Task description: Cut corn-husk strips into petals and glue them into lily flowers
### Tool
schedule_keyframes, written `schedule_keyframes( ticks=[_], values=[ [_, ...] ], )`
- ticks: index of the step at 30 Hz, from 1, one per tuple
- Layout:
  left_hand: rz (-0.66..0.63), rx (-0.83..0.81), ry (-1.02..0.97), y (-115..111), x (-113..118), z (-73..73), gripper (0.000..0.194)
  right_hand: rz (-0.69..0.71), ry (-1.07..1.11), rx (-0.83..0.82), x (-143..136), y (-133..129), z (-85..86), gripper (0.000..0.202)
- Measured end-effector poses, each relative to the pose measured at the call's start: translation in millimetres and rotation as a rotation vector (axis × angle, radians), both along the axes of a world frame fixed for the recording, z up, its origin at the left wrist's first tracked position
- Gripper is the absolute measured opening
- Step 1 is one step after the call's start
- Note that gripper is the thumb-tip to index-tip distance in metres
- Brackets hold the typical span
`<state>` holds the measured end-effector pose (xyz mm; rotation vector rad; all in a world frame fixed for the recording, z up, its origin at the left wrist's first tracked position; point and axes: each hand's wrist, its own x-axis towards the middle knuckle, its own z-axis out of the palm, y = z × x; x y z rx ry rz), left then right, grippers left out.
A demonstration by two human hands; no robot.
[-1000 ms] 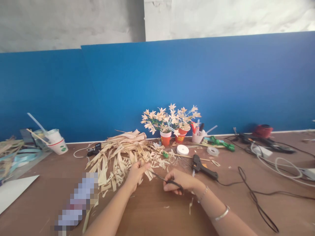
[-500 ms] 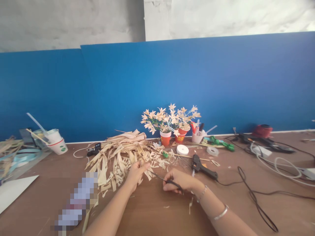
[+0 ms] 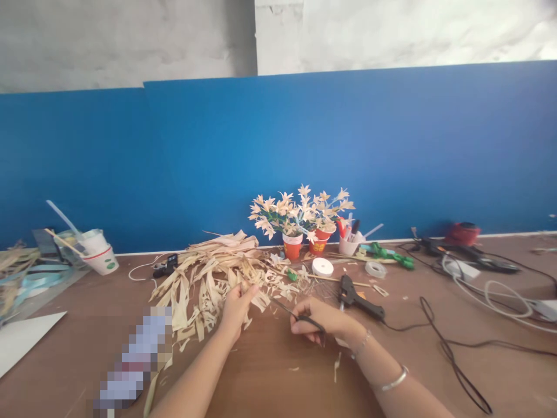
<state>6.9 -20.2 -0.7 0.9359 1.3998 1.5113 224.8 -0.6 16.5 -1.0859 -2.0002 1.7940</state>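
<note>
Black-handled scissors (image 3: 310, 321) are in my right hand (image 3: 315, 316), its fingers wrapped round the loops. Their thin blades point up and left toward my left hand (image 3: 237, 307). Thumb and forefinger of that left hand are pinched together at the front edge of a pile of dried, pale husks (image 3: 217, 273). Whatever lies in the pinch blends with the husks behind and cannot be made out. A small gap separates the blade tips from my left fingertips.
Behind my hands, flowers of pale husk (image 3: 300, 212) stand in red paper cups (image 3: 292, 247). A black glue gun (image 3: 361, 299) with its cable lies to the right, near a white ribbon roll (image 3: 322, 266). A white cup (image 3: 102, 258) stands far left. White cables (image 3: 491, 290) lie right.
The scissors have drawn slightly right, away from my left fingers, and the gap at the blade tips is wider. My left hand has shifted slightly left and up.
</note>
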Motion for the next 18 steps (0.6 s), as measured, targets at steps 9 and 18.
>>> schedule_keyframes(
  ticks=[9,18],
  values=[
    [0.019,0.086,0.358,-5.8,13.4,-3.9,0.031,-0.481,0.249,0.571,-47.8,-25.8,-2.6,0.021],
    [0.11,0.08,0.217,-7.4,14.0,0.9,0.031,-0.523,0.183,0.6,-39.8,-14.3,-7.6,0.014]
  ],
)
